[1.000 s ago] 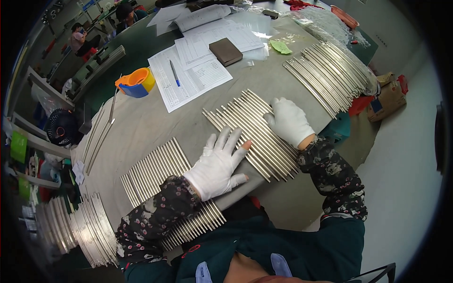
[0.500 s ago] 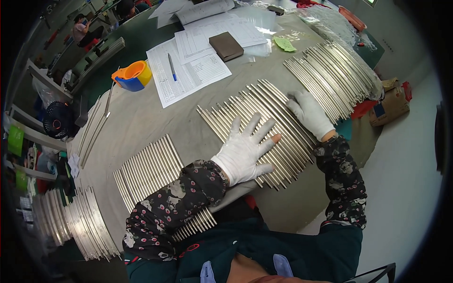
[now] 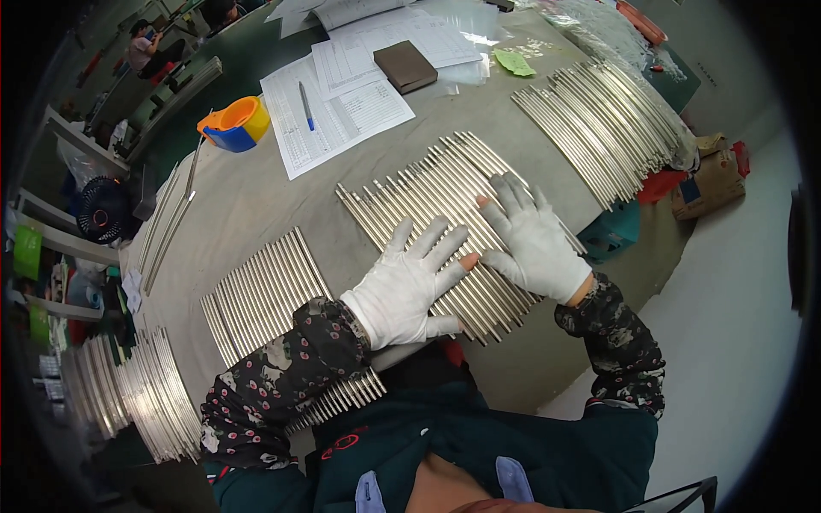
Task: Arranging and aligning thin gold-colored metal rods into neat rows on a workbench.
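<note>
A row of thin silvery metal rods [image 3: 376,218] lies side by side on the grey table in front of me, some ends stepped. My left hand [image 3: 406,286], in a white glove with a bare fingertip, rests spread on the row's left part. Flat over its right part lies my gloved right hand [image 3: 539,235], fingers stretched out. Neither hand is wrapped around a rod. A second group of rods [image 3: 265,291] sits to the left, partly hidden under my left forearm. At the far right is a larger bunch of rods [image 3: 599,128].
Printed sheets [image 3: 342,120] carry a pen [image 3: 306,107] and a brown notebook [image 3: 405,67]. Left of them stands an orange and blue tape dispenser [image 3: 235,126]. More rods [image 3: 158,393] lie at the lower left, near a black fan [image 3: 104,210]. A person [image 3: 147,51] sits in the background.
My right hand has moved left and down from the gap by the far-right bunch onto the middle row. My left hand has slid slightly left and down, still spread.
</note>
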Tool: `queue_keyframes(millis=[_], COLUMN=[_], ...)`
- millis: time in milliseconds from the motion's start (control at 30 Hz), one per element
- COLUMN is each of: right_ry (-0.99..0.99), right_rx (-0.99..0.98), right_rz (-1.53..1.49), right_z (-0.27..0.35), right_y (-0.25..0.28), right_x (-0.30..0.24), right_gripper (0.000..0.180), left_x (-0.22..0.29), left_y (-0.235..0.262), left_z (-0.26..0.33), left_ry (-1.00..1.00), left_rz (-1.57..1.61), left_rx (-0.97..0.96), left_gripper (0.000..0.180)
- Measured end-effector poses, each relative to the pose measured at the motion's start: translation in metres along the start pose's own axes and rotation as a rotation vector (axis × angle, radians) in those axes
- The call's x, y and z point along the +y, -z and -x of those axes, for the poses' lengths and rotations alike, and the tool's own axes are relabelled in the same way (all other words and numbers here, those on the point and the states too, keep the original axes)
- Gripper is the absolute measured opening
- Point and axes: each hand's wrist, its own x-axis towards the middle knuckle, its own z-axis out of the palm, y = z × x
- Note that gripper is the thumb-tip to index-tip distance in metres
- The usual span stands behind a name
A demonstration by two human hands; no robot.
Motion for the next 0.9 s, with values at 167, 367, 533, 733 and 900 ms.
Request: queue_keyframes(millis=[167, 367, 533, 733, 900], right_ry=[-0.034, -0.598, -0.757, -0.811, -0.741], right_rx=[0.176, 0.957, 1.233, 1.154, 1.232], right_rz=[-0.393, -1.047, -1.307, -1.218, -1.142], right_z=[0.023, 0.078, 0.051, 0.036, 0.036], right_y=[0.013, -0.047, -0.062, -0.061, -0.055], right_x=[0.010, -0.001, -0.049, -0.053, -0.057], right_gripper=[0.055, 0.054, 0.062, 0.062, 0.060], left_x=[-0.040, -0.106, -0.098, -0.090, -0.072], left_y=[0.014, 0.018, 0.014, 0.006, 0.013], left_z=[0.012, 0.039, 0.038, 0.037, 0.036], left_ry=[0.062, 0.357, 0.342, 0.261, 0.249], left_rz=[0.013, 0.161, 0.073, -0.084, -0.212], left_rx=[0.031, 0.168, 0.085, 0.077, 0.029], left_gripper=[0.081, 0.076, 0.086, 0.096, 0.088])
